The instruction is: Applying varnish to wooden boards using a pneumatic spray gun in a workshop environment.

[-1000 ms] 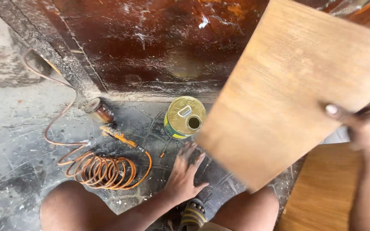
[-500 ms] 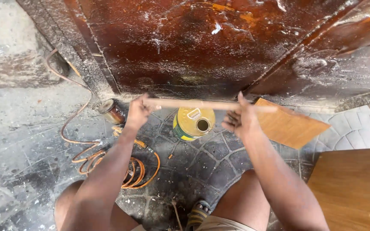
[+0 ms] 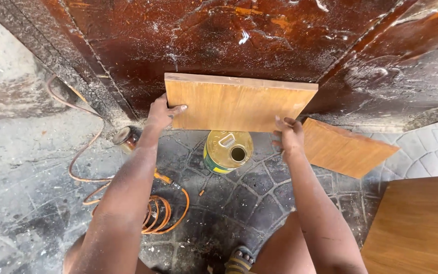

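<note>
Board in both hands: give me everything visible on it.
The board is a flat rectangular panel, light brown with wood-grain face, edges paler and raw-looking. It is held up in front of the dark reddish, dust-streaked wooden surface, long side level. The left hand grips its lower left edge, the right hand its lower right corner. Its bottom edge hangs above a yellow-green can on the floor. No visible cracks.
</note>
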